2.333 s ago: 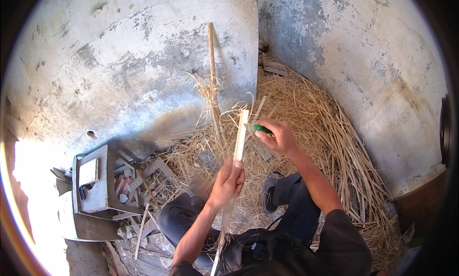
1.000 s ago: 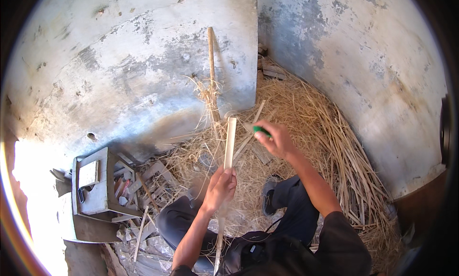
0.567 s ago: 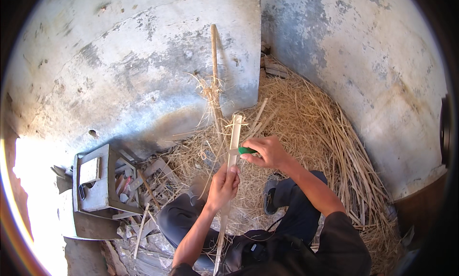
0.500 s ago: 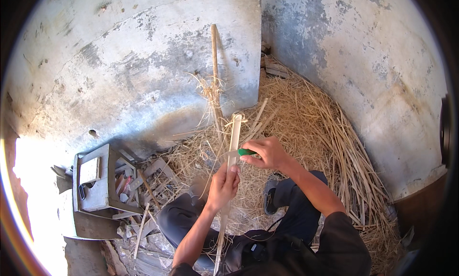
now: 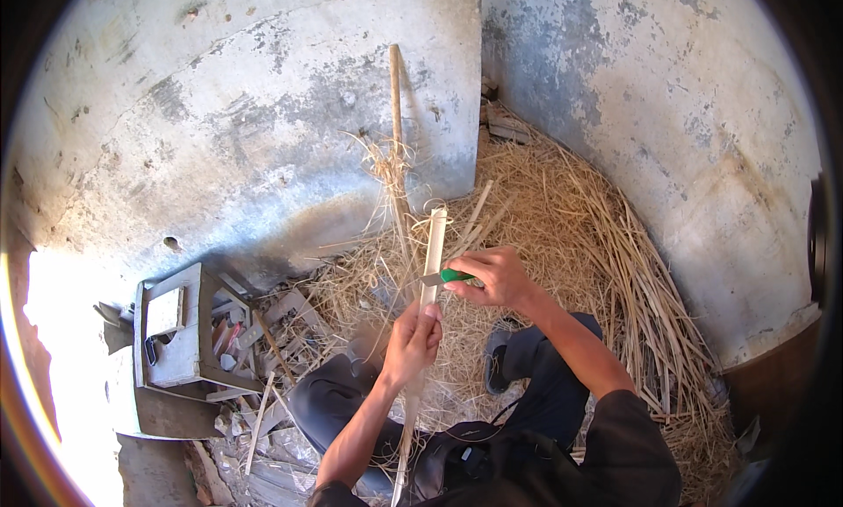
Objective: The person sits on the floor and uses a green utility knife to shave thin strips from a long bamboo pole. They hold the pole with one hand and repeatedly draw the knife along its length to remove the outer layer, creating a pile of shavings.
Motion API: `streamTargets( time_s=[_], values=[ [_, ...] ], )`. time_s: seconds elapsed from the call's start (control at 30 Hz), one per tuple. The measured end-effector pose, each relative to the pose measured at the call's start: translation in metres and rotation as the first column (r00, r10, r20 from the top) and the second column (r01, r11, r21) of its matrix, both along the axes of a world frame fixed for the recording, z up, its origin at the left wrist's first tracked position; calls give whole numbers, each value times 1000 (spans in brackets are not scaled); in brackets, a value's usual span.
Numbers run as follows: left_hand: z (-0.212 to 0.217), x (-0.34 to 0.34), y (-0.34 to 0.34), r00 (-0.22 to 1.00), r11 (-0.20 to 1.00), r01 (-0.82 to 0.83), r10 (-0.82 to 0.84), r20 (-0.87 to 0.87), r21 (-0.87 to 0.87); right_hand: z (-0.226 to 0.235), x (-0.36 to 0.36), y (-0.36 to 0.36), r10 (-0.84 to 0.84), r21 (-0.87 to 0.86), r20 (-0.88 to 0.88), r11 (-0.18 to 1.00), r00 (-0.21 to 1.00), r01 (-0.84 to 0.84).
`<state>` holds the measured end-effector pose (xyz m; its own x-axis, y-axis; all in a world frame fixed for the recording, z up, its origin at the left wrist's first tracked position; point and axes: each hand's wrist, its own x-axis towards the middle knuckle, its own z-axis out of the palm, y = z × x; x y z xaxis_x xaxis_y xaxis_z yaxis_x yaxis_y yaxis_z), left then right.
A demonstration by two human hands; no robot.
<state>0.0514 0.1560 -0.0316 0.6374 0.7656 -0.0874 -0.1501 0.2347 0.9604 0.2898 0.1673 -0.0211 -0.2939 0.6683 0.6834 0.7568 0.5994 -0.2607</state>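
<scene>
At the middle of the view, the left hand [image 5: 411, 342] is closing its fingers around a long pale cane strip [image 5: 433, 248], gripping it at about its middle so that the upper part is rising upright above the fist and the lower part is running down between the person's knees. Just above that fist, the right hand [image 5: 493, 276] is wrapping tight around a knife with a green handle [image 5: 454, 276], and its short blade is pressing against the right edge of the strip; the two hands are sitting close together, almost touching. Behind the strip, a thin wooden stick [image 5: 396, 112] is leaning against the grey plastered wall [image 5: 246, 121], with loose fibres tangling around its lower part. To the right of the hands and beyond them, a heap of dry straw and split canes [image 5: 606, 270] is filling the corner. Below the right hand, a dark shoe [image 5: 499, 366] is resting on the straw. Well to the left of the grip, a small grey wooden stool [image 5: 180, 331] is lying on its side, with scraps of wood and shavings scattered beside it.
</scene>
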Motion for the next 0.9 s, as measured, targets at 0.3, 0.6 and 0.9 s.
streamTargets(
  time_s=[0.3, 0.6, 0.9],
  values=[
    [-3, -6, -11, 991, 995, 101, -100, -90, 9, 12, 77, 25, -486, -288, -171, 857, 857, 428],
    [-3, -6, 4, 999, 991, 49, -50, -7, -128, -17, 71, 21, -231, -200, -250, 963, 940, 183],
    [-11, -3, 7, 993, 971, 67, -42, 111, -231, -4, -4, -3, 33, -226, -121, 972, 992, -60]
  ],
)
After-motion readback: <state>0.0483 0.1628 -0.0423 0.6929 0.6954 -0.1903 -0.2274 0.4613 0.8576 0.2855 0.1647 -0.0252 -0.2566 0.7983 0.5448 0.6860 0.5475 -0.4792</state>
